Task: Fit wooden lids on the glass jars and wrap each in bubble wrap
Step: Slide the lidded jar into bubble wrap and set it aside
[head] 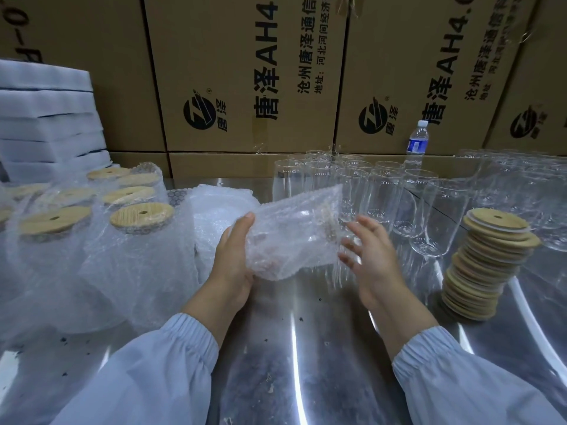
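The cartons [245, 75] behind the desk carry sideways black print: a round logo with "唐泽", large "唐泽AH4", then smaller "沧州唐泽通信" and "地址:河北河间经济". The bottle's [418, 139] blue label is too small to read.

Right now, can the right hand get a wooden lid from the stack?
Probably yes. The right hand looks empty, and the stack of wooden lids stands just to its right on the metal table with nothing between.

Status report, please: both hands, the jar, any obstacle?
Left hand grips bubble-wrapped jar, tilted above steel table. Right hand open beside it, fingers blurred. Bare glass jars close behind; nothing blocking.
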